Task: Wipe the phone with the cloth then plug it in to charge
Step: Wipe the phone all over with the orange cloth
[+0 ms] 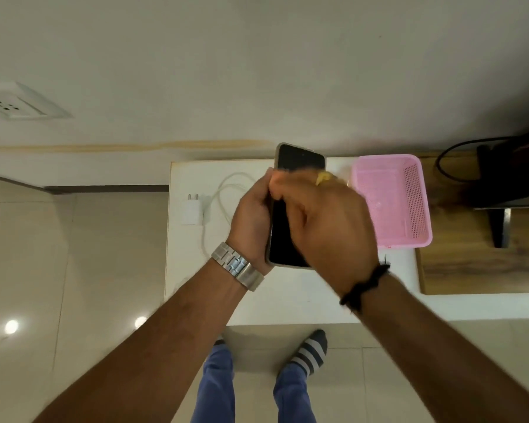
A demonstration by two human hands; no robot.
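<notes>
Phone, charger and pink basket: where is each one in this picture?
Phone [300, 161]: head view, on the dark screen above the hands.
Charger [192, 212]: head view, on the white plug body lying on the table.
Pink basket [379, 190]: head view, on its bare floor.

I read this as a room in a home: glossy beige floor tiles, a white wall socket, a low white desk carrying a pink plastic basket, and my socked foot.
</notes>
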